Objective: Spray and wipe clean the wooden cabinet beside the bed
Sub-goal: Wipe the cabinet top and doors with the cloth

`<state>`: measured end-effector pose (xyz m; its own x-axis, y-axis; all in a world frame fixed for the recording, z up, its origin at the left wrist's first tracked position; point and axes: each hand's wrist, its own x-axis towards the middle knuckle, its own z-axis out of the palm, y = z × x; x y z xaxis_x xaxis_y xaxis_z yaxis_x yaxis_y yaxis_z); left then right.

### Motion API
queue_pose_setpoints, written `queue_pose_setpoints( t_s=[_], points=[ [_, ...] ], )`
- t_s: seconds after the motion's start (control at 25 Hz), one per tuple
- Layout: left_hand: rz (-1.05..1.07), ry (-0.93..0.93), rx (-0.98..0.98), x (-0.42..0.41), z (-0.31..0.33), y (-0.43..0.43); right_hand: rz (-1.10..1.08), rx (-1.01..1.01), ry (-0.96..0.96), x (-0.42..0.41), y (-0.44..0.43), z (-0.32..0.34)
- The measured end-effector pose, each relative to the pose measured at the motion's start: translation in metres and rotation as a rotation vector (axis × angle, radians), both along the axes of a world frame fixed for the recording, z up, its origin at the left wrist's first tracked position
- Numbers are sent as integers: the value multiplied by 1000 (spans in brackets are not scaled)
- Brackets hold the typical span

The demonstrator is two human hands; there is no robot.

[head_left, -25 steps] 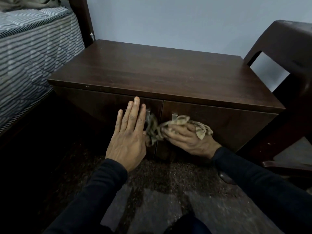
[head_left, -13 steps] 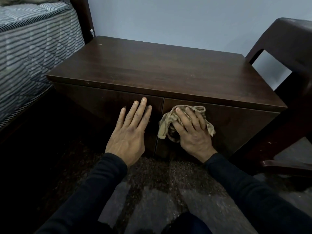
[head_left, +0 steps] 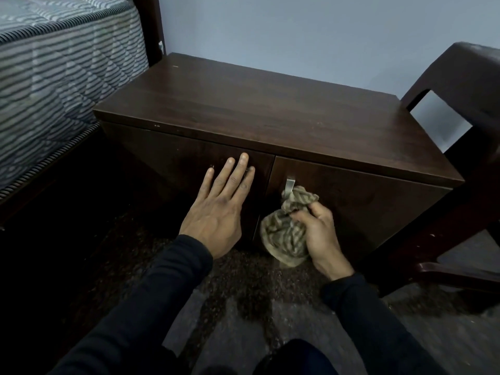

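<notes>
The cabinet point(head_left: 270, 125) stands on the floor point(head_left: 243, 307) with its left end close against the bed point(head_left: 54, 63) and its right end just beside a dark chair point(head_left: 465, 109); its back edge meets the wall point(head_left: 297, 31). Open room lies only in front, on the floor where you kneel.

Your left hand point(head_left: 219, 209) lies flat, fingers spread, on the left door point(head_left: 176, 158), fingertips near the top edge. Your right hand point(head_left: 319, 234) is clamped on the bunched striped cloth point(head_left: 286, 234), low against the right door point(head_left: 351, 201) near the seam between the doors. The top of the cloth touches the metal handle point(head_left: 289, 185) of that door.

Against half a second ago: your right hand was pressing the cloth flat high on the right door, covering the handle; it has dropped and the handle now shows. Your left hand has kept its place.

The cabinet top is dark wood with a few pale specks along the front edge. The floor is dark and mottled. The wall is plain pale blue.
</notes>
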<state>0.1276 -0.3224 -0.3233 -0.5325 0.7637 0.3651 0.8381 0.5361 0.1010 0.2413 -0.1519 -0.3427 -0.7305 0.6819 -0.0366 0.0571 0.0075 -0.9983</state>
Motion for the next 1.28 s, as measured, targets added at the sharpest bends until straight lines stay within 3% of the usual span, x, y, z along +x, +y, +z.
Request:
queue_pose_setpoints(
  t_s=[0.16,0.24,0.4,0.52,0.56,0.64,0.72,0.84,1.04,1.12,1.28],
  points=[
    [4,-6,-5,-1,1,-2,210,-543,-34,15,22,35],
    [8,-2,-1,-1,1,0,259,-622,-29,16,21,30],
    [25,0,-10,1,-2,2,173,-265,-111,4,24,23],
    [24,11,-17,-2,-3,3,152,-263,-16,5,22,23],
    [28,8,-16,-2,-3,3,121,-117,-58,8,16,15],
    [29,4,-24,-1,-2,2,17,513,-132,13,4,-4],
    [19,18,-32,-2,-1,0,-177,1030,12,17,3,-7],
    [15,36,-42,-4,0,-1,-396,1322,117,7,22,14],
    [26,43,-49,-3,-2,0,-277,1850,50,-5,46,-9],
    [24,53,-61,-4,-1,-1,-263,1924,-4,5,56,-17],
    [37,41,-67,-3,-3,2,-236,1578,-113,24,43,-44]
  ],
)
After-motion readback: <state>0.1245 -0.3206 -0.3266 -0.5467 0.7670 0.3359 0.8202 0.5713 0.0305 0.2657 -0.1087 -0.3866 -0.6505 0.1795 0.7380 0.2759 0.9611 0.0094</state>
